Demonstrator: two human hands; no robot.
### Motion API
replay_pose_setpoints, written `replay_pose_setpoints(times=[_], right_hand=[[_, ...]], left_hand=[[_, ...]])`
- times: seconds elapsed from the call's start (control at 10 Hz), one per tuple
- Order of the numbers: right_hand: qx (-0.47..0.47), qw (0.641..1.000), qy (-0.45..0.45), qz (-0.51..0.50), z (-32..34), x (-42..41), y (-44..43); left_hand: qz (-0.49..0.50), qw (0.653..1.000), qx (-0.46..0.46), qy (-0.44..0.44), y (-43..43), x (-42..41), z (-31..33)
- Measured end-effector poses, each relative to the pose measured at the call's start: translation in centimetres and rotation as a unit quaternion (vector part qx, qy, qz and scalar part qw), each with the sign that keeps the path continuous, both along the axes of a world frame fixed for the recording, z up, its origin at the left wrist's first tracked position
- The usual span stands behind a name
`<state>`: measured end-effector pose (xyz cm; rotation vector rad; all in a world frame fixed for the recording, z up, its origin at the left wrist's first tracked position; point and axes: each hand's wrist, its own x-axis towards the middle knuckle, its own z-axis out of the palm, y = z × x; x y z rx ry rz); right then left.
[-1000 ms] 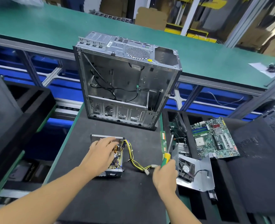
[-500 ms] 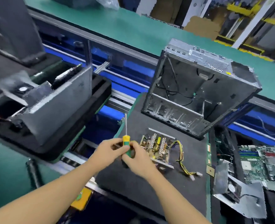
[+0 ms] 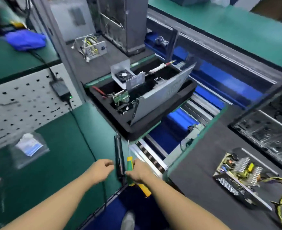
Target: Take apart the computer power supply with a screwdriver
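Note:
The opened power supply (image 3: 239,176), its circuit board and yellow cables bare, lies on the black mat (image 3: 203,188) at the right, away from both hands. My right hand (image 3: 139,173) grips the green and yellow screwdriver (image 3: 130,165), tip pointing away from me, over the green bench edge. A black electric screwdriver (image 3: 119,160) lies on the green bench (image 3: 62,163) just left of it. My left hand (image 3: 100,171) hovers beside that black tool with its fingers loosely curled, holding nothing.
A black foam tray (image 3: 137,130) with a metal cover, fan bracket and small boards sits ahead. A second power supply (image 3: 93,47) and a case stand farther back. A power adapter (image 3: 60,88) and a plastic bag (image 3: 29,146) lie at the left. An empty case (image 3: 266,130) sits at the right.
My view has swung left, away from the mat. Both hands moved from the power supply to the green bench edge, the right hand still carrying the screwdriver; the left hand has let go of it.

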<state>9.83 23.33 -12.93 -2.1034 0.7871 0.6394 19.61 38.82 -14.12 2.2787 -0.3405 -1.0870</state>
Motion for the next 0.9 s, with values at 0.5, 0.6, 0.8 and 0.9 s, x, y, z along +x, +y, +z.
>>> replay_pose_setpoints(times=[0.5, 0.6, 0.8, 0.9], right_hand=[[-0.115, 0.992, -0.04, 0.031, -3.8, 6.6, 8.2], [-0.146, 0.988, -0.039, 0.042, -4.6, 6.8, 8.9], [-0.085, 0.994, -0.021, 0.06, -3.2, 7.2, 8.0], [-0.017, 0.999, -0.044, 0.014, -1.2, 7.4, 5.5]], left_hand=[[0.062, 0.996, 0.058, 0.024, 4.8, 0.0, -4.2], [0.066, 0.996, 0.046, 0.027, 4.9, 0.3, -4.3], [0.078, 0.996, 0.036, -0.002, 3.9, 1.6, -3.6], [0.138, 0.99, -0.011, -0.015, 2.3, 2.4, -2.4]])
